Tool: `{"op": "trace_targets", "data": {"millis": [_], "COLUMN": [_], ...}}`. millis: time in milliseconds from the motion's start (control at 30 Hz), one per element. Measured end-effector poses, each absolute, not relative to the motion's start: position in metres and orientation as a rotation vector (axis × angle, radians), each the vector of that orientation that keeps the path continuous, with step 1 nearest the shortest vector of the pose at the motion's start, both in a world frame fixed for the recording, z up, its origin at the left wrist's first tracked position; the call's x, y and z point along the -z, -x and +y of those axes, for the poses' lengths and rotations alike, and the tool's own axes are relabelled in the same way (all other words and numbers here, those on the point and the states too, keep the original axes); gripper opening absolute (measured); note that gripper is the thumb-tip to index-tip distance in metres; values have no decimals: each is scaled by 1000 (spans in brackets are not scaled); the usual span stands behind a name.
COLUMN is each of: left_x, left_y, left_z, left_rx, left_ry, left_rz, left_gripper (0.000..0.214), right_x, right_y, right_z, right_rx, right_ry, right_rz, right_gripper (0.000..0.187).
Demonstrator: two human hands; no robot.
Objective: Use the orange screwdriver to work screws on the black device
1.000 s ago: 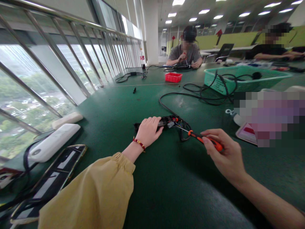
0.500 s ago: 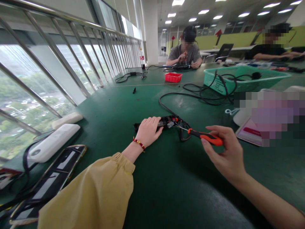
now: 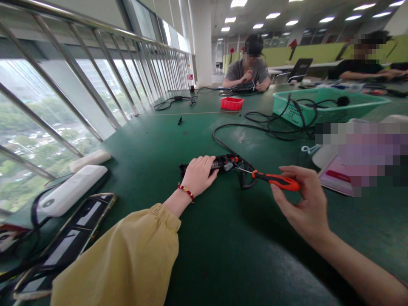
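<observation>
Screwdriver point(image 3: 276, 180) in right hand point(image 3: 304, 204), thumb and fingers pinched on handle, tip aimed between nine and ten o'clock, at open end of black tool point(image 3: 225, 163). At clock centre, tool flat on green table point(image 3: 223, 246), left hand point(image 3: 199, 173) clamped over its body. Out from tool: red tray point(image 3: 232, 104) at twelve, green basket point(image 3: 341, 114) at two.

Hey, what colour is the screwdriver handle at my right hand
Screwdriver handle: orange and black; head view shows it best.

Open-plan office, green work tbl point(image 3: 219, 242), ceiling lts point(image 3: 273, 15), yellow-green partitions point(image 3: 315, 54), blk chair point(image 3: 300, 69)
</observation>
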State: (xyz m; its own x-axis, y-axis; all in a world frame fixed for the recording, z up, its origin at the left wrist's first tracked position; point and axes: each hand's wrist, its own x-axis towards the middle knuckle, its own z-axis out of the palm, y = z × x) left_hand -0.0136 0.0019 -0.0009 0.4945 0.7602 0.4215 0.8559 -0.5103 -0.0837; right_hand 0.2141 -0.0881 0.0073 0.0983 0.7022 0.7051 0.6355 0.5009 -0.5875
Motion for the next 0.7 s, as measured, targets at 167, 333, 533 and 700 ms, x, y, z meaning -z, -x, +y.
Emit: {"op": "trace_targets", "data": {"millis": [167,333,533,700], "left_x": [1,0,0,1], "left_y": [14,14,14,14], "left_z": [2,1,1,1], "left_rx": [485,487,491,485], "left_ry": [2460,2463,2464,2469], "left_rz": [-1370,-1372,-1373,-1373], "left_gripper": [34,33,33,33], "right_x": [-8,-8,-10,-9], "right_y": [-213,-213,-213,-213], "right_z": [-89,-87,-90,-88], "right_rx": [-212,-44,-242,-36], "right_ry": [1254,1170,1285,1150], "right_rz": [-1633,-1571,-1667,-1597], "right_gripper": [20,31,16,32]}}
